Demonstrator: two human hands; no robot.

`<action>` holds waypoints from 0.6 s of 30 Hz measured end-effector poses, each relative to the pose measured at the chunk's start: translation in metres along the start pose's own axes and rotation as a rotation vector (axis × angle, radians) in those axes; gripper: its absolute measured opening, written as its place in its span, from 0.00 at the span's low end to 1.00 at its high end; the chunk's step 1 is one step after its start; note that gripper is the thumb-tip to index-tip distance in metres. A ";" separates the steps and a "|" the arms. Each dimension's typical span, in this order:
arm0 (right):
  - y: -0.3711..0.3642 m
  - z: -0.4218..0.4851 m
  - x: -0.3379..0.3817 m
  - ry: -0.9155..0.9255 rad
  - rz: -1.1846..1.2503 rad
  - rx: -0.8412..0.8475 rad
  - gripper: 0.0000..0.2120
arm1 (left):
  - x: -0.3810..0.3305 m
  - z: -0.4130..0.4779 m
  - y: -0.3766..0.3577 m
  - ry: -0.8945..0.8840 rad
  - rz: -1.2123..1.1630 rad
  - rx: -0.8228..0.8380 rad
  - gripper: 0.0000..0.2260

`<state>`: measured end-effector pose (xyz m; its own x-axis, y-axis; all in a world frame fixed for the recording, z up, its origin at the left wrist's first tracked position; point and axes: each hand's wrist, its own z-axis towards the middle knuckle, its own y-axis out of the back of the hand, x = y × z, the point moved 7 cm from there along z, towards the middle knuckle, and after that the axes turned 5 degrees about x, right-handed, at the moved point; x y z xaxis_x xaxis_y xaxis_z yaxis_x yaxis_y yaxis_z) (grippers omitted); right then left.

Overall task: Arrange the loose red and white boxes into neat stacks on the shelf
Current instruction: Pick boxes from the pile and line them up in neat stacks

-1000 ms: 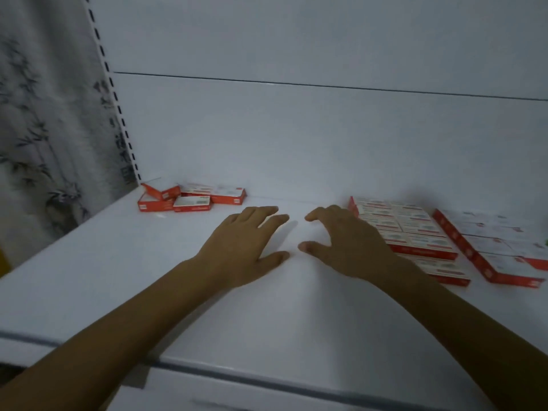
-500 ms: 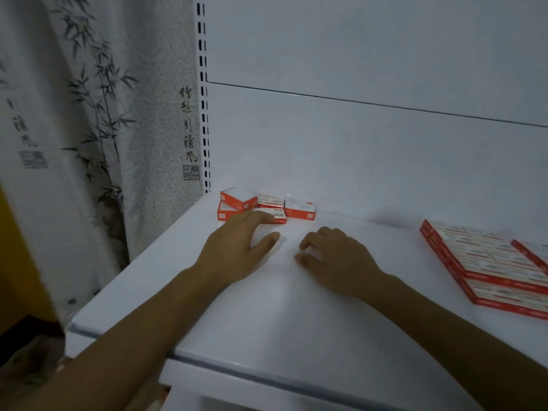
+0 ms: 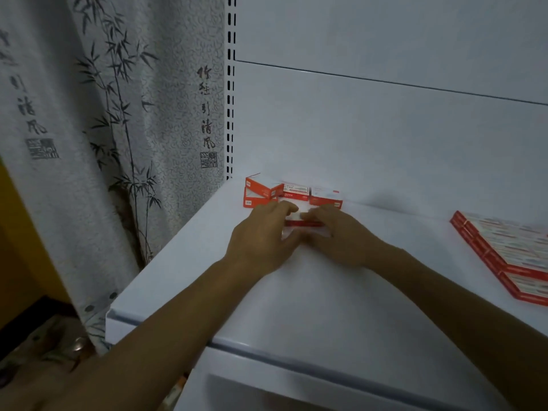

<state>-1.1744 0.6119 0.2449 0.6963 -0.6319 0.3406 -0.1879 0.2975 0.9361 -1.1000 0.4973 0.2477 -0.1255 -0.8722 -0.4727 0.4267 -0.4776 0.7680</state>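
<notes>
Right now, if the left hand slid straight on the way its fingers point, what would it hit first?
Probably the loose boxes clustered against the back panel, just beyond the left hand, which grips a small box with the right hand. Depth is unclear.

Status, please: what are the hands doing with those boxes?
Left hand and right hand gripping one small red and white cardboard box. More loose boxes just behind. Nothing in the way.

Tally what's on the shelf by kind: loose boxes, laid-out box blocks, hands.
Loose boxes: 5 (corner cluster of 4, plus 1 held box)
Laid-out block: 1 (cut off at the frame edge)
Hands: 2 (left hand, right hand, both gripping the held box)
Total: 8
</notes>
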 end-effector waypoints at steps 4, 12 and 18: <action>0.007 -0.051 0.004 0.044 0.009 -0.033 0.21 | 0.001 0.005 -0.014 -0.009 0.114 0.151 0.22; 0.006 -0.065 -0.019 -0.105 0.174 -0.141 0.32 | -0.003 0.004 -0.019 -0.066 0.053 0.210 0.18; 0.013 -0.069 -0.022 -0.105 0.251 -0.239 0.30 | -0.020 0.000 -0.015 -0.222 -0.055 0.132 0.21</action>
<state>-1.1449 0.6790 0.2430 0.5718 -0.5844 0.5758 -0.1675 0.6039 0.7792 -1.1039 0.5223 0.2455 -0.3446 -0.8395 -0.4202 0.2956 -0.5219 0.8002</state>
